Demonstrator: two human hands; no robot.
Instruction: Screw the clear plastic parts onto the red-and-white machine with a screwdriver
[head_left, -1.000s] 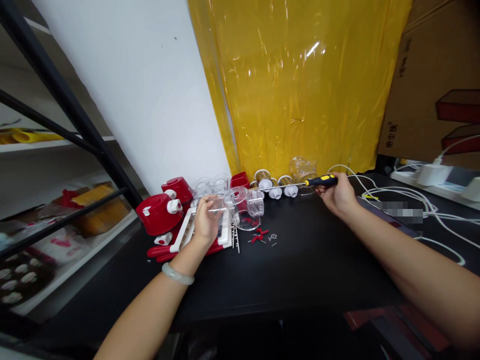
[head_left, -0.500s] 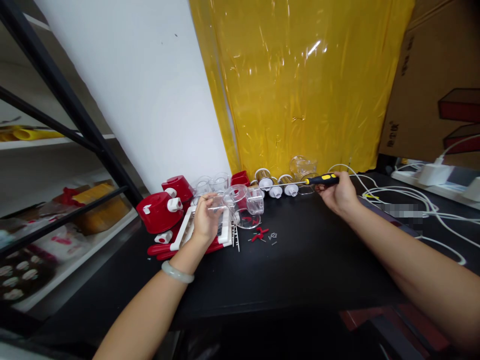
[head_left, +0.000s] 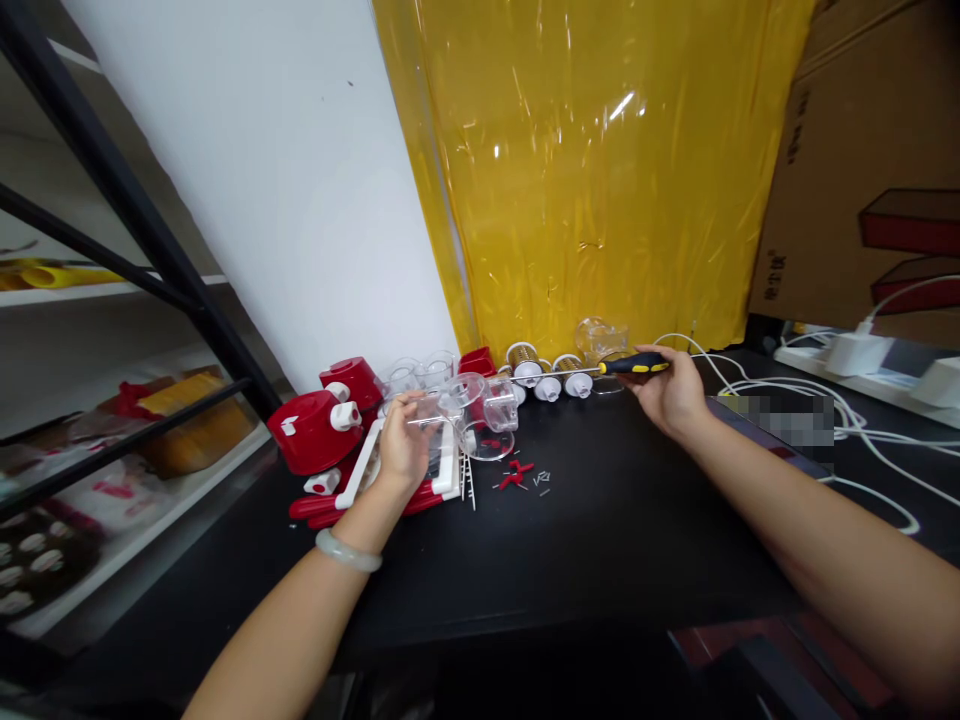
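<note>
A clear plastic housing (head_left: 501,405) with a round rim and a tube is held in my left hand (head_left: 405,448), above the table. My right hand (head_left: 670,395) is closed around the black and yellow handle of a screwdriver (head_left: 636,364). Its long metal shaft points left, and the end lies at the clear housing; whether the tip touches anything inside is too small to tell. Below the housing lie small red plastic pieces (head_left: 516,474) and several loose screws (head_left: 541,480). White frames with red handles (head_left: 364,465) lie behind and beside my left hand.
Red rounded housings (head_left: 304,430) with white knobs stand at left. Several grater drums (head_left: 523,363) and another clear part (head_left: 602,338) sit along the yellow sheet (head_left: 585,180). White cables (head_left: 795,385), a dark device and a power strip (head_left: 806,353) are at right; black-framed shelves (head_left: 112,150) stand left.
The whole view has shifted slightly. Both hands keep their holds, and the screwdriver still points at the clear housing, with little visible movement between them.
</note>
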